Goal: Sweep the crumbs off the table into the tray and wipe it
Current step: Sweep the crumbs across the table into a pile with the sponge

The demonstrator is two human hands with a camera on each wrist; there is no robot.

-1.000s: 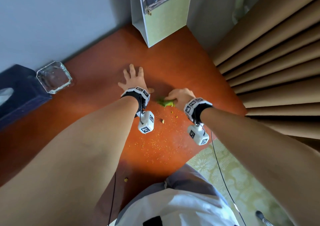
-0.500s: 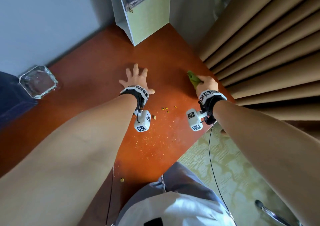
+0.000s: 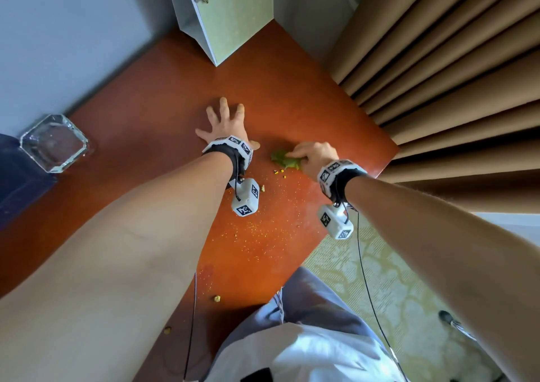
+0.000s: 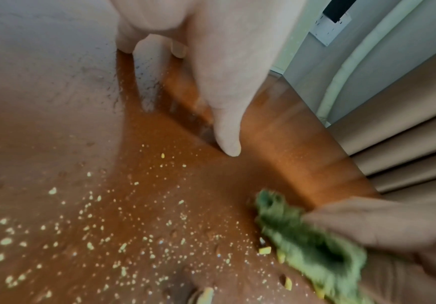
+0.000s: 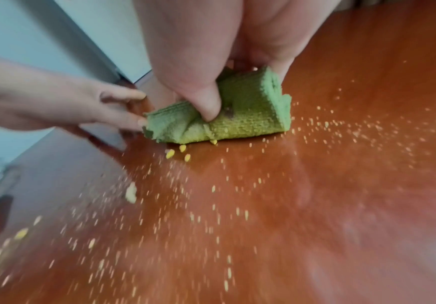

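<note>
My right hand (image 3: 311, 153) grips a folded green cloth (image 3: 284, 160) (image 5: 237, 117) and presses it on the red-brown table (image 3: 163, 89), thumb dug into its top. Yellow crumbs (image 3: 279, 172) (image 5: 177, 153) lie just at the cloth's near edge, with fine crumbs (image 3: 257, 235) scattered toward me. My left hand (image 3: 223, 122) lies flat on the table with fingers spread, just left of the cloth; its thumb (image 4: 227, 142) points at the cloth (image 4: 307, 242). A square glass tray (image 3: 54, 143) stands at the far left.
A pale green-and-white box (image 3: 225, 16) stands at the table's far end. Brown curtains (image 3: 453, 74) hang along the right edge. A dark blue object (image 3: 14, 188) lies beside the glass tray. Larger crumbs (image 3: 216, 298) lie near the front edge, by my body.
My right hand has swept the cloth from the table's right edge back leftward to beside my left hand. The left hand has stayed flat in place.
</note>
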